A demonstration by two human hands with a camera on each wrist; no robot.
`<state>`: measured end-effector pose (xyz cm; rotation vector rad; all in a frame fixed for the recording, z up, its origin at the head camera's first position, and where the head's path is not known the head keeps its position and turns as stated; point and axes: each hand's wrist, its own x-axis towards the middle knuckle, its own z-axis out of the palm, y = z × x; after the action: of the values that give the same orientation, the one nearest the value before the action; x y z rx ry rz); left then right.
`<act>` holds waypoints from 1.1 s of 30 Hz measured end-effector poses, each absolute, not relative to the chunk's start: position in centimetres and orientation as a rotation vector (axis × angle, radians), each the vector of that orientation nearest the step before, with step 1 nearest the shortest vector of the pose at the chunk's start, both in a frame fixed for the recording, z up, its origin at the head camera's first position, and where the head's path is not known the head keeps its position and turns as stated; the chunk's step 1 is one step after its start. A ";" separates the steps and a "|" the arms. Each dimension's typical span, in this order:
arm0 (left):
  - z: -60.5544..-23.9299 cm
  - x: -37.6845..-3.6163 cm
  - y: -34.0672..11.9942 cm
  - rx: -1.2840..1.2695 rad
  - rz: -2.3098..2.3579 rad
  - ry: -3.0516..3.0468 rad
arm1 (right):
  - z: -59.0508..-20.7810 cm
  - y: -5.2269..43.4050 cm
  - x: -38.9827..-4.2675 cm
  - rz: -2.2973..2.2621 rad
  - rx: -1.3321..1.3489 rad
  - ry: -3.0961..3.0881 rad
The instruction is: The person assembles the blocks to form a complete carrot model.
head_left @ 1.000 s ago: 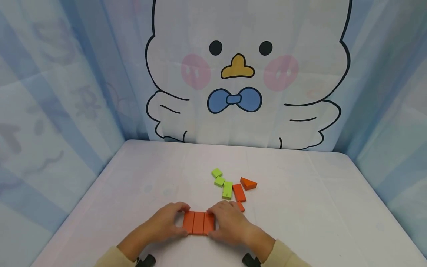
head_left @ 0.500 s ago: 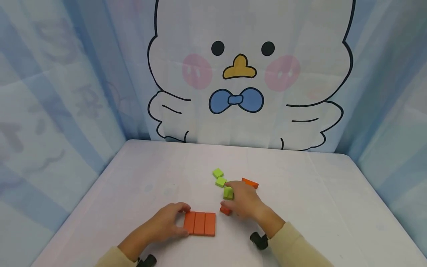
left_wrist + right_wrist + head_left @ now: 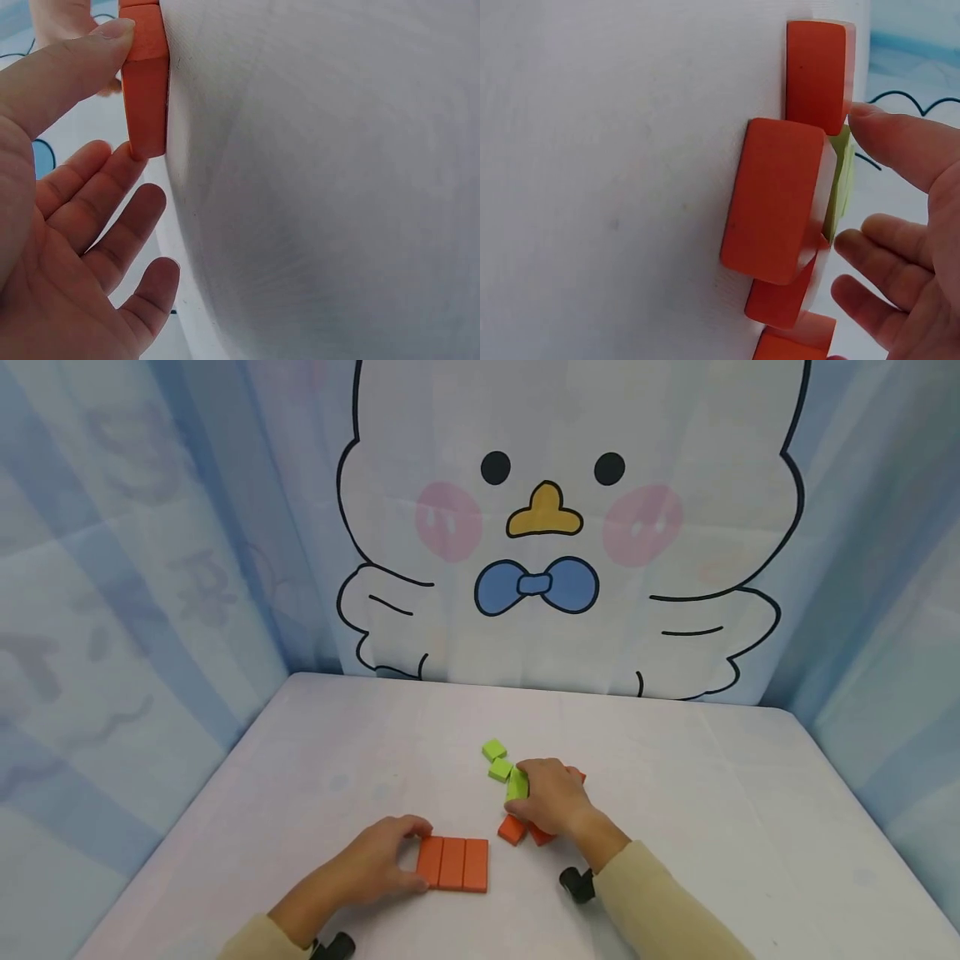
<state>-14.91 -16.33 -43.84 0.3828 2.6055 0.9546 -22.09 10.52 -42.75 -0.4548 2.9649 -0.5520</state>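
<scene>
In the head view, three flat orange blocks (image 3: pixel 452 863) lie side by side in a row on the white table. My left hand (image 3: pixel 378 860) grips the row's left block by its two ends; the left wrist view shows the thumb and a fingertip on this orange block (image 3: pixel 145 105). Farther right, my right hand (image 3: pixel 553 797) pinches a lime-green oblong block (image 3: pixel 517 785) that looks tilted. Red-orange blocks (image 3: pixel 774 201) partly hide the green block in the right wrist view. A small orange block (image 3: pixel 512 829) lies just below the right thumb.
Two small lime-green blocks (image 3: pixel 494 750) lie behind the right hand. Another orange block (image 3: pixel 542 834) shows under the right palm, and an orange piece (image 3: pixel 578 774) is mostly hidden behind the hand. A patterned curtain (image 3: pixel 540 643) stands at the table's back edge.
My right hand has left the orange row and reached the green block, which now tilts. Loose orange blocks beside it have shifted toward me. The left hand stays at the row.
</scene>
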 end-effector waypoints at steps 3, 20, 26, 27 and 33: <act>-43.8 -14.9 -16.3 0.394 0.957 2.604 | -42.9 10.5 -22.1 -0.521 -0.461 2.969; -43.6 -14.8 -16.2 0.366 0.950 2.602 | -43.0 10.6 -21.5 -0.531 -0.480 2.975; -43.7 -14.8 -16.3 0.385 0.961 2.604 | -43.2 10.6 -21.7 -0.545 -0.511 2.955; -43.7 -14.8 -16.3 0.387 0.961 2.604 | -43.2 10.6 -21.7 -0.552 -0.518 2.945; -43.6 -14.7 -16.3 0.386 0.953 2.609 | -43.2 10.8 -21.6 -0.586 -0.546 2.902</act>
<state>-14.73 -16.25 -43.63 0.3858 2.6090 0.9525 -21.58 10.75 -43.15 -0.5456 2.9023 -0.5857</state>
